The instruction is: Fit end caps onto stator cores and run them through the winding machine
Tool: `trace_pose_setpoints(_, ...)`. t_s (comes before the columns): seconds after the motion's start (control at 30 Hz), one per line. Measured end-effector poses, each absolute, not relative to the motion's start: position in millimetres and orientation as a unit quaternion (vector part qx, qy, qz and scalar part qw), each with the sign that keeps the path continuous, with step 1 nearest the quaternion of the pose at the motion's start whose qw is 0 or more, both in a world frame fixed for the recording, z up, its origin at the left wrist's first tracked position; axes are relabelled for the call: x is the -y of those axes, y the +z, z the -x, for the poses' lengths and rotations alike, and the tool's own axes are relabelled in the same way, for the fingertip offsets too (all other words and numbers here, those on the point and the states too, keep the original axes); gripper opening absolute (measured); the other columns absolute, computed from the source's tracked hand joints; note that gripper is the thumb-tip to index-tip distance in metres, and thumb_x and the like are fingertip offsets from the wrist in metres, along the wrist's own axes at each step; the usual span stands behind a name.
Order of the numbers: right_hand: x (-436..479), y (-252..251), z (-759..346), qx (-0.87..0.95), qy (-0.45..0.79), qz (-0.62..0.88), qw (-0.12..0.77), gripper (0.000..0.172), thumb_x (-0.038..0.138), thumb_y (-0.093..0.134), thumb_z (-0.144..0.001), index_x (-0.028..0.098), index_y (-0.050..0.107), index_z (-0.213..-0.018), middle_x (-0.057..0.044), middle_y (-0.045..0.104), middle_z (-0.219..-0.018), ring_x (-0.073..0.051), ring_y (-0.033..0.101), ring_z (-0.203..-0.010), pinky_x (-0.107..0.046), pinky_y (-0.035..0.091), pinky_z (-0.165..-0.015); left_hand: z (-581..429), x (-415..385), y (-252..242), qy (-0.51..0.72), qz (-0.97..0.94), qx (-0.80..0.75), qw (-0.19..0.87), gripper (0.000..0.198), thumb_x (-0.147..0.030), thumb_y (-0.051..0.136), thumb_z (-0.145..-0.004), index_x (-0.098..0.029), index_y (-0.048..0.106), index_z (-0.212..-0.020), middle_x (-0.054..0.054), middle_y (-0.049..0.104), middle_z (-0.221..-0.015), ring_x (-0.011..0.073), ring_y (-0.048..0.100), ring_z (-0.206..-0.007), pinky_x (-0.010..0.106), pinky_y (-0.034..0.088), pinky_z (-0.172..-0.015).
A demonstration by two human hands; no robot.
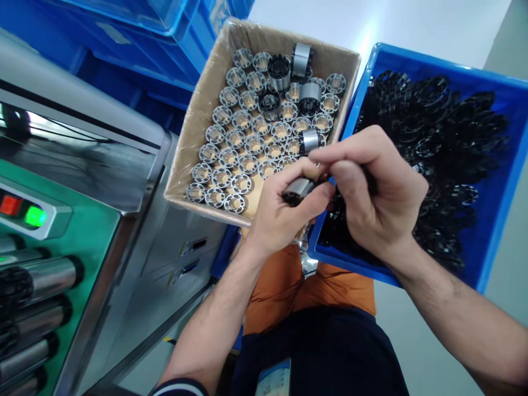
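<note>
My left hand (284,203) is wrapped round a metal cylinder (298,191) with a dark end, over the front right edge of a cardboard box (206,82). Just beside it, my right hand (375,192) is closed, thumb against the fingers, near the cylinder's end; what it pinches is hidden. Rows of bare metal rings (235,138) stand in the box. Several rings with black end pieces (279,71) lie on top of them. A blue bin (495,209) on the right holds a heap of black plastic parts (445,126).
Large blue crates (144,49) stand at the upper left. On the left is a machine with a green panel (94,214), red and green buttons (35,216) and metal cylinders (49,279). A white table surface (322,19) extends behind the box.
</note>
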State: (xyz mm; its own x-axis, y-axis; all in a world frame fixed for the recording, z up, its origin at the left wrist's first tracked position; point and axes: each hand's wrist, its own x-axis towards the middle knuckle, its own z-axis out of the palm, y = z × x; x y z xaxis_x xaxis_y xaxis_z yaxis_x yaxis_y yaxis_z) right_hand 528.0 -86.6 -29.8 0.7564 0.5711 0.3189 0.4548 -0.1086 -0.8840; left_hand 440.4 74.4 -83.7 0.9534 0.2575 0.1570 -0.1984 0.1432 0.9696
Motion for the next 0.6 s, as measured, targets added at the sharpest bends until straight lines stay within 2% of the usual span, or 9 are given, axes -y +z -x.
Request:
trace_pose_setpoints(0.03, 86.1, -28.8, -528.7, 0.317, 0.053, 0.745, 0.585, 0.027, 0.045, 0.067, -0.128, 0.053, 0.093, -0.133, 0.001, 0.087, -0.127, -0.030, 0.083, -0.117, -0.053, 0.073, -0.107, -439.4, -73.4, -84.1, 0.163, -0.625, -0.033, 0.763, 0.039, -0.057, 0.091, -0.114, -0.025, 0.073, -0.100, -0.004, 0.066, -0.077, 0.0128, 0.062, -0.058, 0.026, 0.048, -0.053)
trace_pose_setpoints(0.1, 85.2, -28.6, -533.1, 0.271, 0.068, 0.727, 0.628, 0.031, 0.042, 0.064, -0.129, 0.052, 0.093, -0.134, 0.002, 0.088, -0.130, -0.026, 0.083, -0.101, -0.046, 0.074, -0.087, -437.5, -70.7, -84.2, 0.205, -0.607, -0.058, 0.765, 0.035, -0.052, 0.087, -0.118, -0.026, 0.072, -0.101, -0.005, 0.066, -0.076, 0.0107, 0.061, -0.054, 0.024, 0.045, -0.050)
trace_pose_setpoints(0.2, 85.1, -32.1, -541.4, 0.278, 0.117, 0.700, 0.647, 0.015, 0.047, 0.089, -0.115, 0.045, 0.095, -0.128, 0.001, 0.089, -0.117, -0.020, 0.076, -0.076, -0.039, 0.070, -0.068, -434.6, -68.5, -82.0, 0.263, -0.611, -0.101, 0.740, 0.037, -0.051, 0.089, -0.116, -0.025, 0.070, -0.098, -0.006, 0.063, -0.079, 0.0074, 0.053, -0.054, 0.024, 0.042, -0.051)
trace_pose_setpoints(0.3, 86.9, -36.0, -545.5, 0.299, 0.147, 0.714, 0.615, 0.031, 0.051, 0.106, -0.099, 0.037, 0.095, -0.125, 0.000, 0.087, -0.100, -0.020, 0.076, -0.071, -0.040, 0.074, -0.068, -432.7, -71.5, -76.8, 0.205, -0.594, -0.121, 0.768, 0.035, -0.057, 0.091, -0.113, -0.028, 0.074, -0.106, -0.005, 0.062, -0.079, 0.0097, 0.050, -0.057, 0.027, 0.044, -0.054)
trace_pose_setpoints(0.37, 88.9, -36.8, -545.9, 0.287, 0.157, 0.717, 0.616, 0.032, 0.056, 0.101, -0.103, 0.036, 0.094, -0.126, 0.000, 0.082, -0.089, -0.021, 0.073, -0.064, -0.041, 0.072, -0.060, -433.9, -74.9, -73.1, 0.156, -0.528, -0.113, 0.827, 0.039, -0.066, 0.087, -0.113, -0.031, 0.079, -0.129, -0.002, 0.070, -0.088, 0.0140, 0.058, -0.061, 0.031, 0.050, -0.055)
trace_pose_setpoints(0.43, 90.5, -36.0, -545.9, 0.276, 0.170, 0.711, 0.624, 0.030, 0.057, 0.098, -0.106, 0.038, 0.094, -0.128, 0.000, 0.082, -0.088, -0.021, 0.069, -0.058, -0.042, 0.069, -0.054, -436.8, -77.0, -70.5, 0.143, -0.473, -0.103, 0.863, 0.056, -0.073, 0.084, -0.111, -0.033, 0.075, -0.149, 0.001, 0.075, -0.097, 0.0172, 0.066, -0.063, 0.033, 0.055, -0.054)
trace_pose_setpoints(0.47, 90.8, -35.3, -545.9, 0.275, 0.174, 0.706, 0.629, 0.026, 0.054, 0.097, -0.107, 0.039, 0.094, -0.127, -0.001, 0.084, -0.093, -0.020, 0.069, -0.058, -0.042, 0.069, -0.052, -438.2, -77.0, -69.8, 0.141, -0.467, -0.105, 0.867, 0.059, -0.074, 0.083, -0.111, -0.032, 0.074, -0.151, 0.001, 0.076, -0.098, 0.0173, 0.068, -0.062, 0.033, 0.055, -0.052)
trace_pose_setpoints(0.53, 90.5, -33.8, -545.6, 0.288, 0.169, 0.695, 0.637, 0.017, 0.043, 0.096, -0.109, 0.040, 0.096, -0.126, -0.001, 0.088, -0.109, -0.018, 0.071, -0.060, -0.041, 0.070, -0.056, -439.8, -74.8, -69.6, 0.143, -0.481, -0.112, 0.858, 0.052, -0.077, 0.083, -0.113, -0.033, 0.075, -0.139, -0.001, 0.071, -0.091, 0.0147, 0.065, -0.057, 0.029, 0.049, -0.049)
trace_pose_setpoints(0.6, 88.7, -33.4, -544.2, 0.309, 0.141, 0.703, 0.625, 0.019, 0.032, 0.093, -0.110, 0.042, 0.097, -0.126, 0.000, 0.088, -0.119, -0.018, 0.077, -0.070, -0.042, 0.076, -0.069, -439.1, -70.8, -70.7, 0.146, -0.493, -0.121, 0.849, 0.053, -0.084, 0.074, -0.115, -0.032, 0.074, -0.124, -0.002, 0.065, -0.087, 0.0125, 0.060, -0.054, 0.026, 0.043, -0.046)
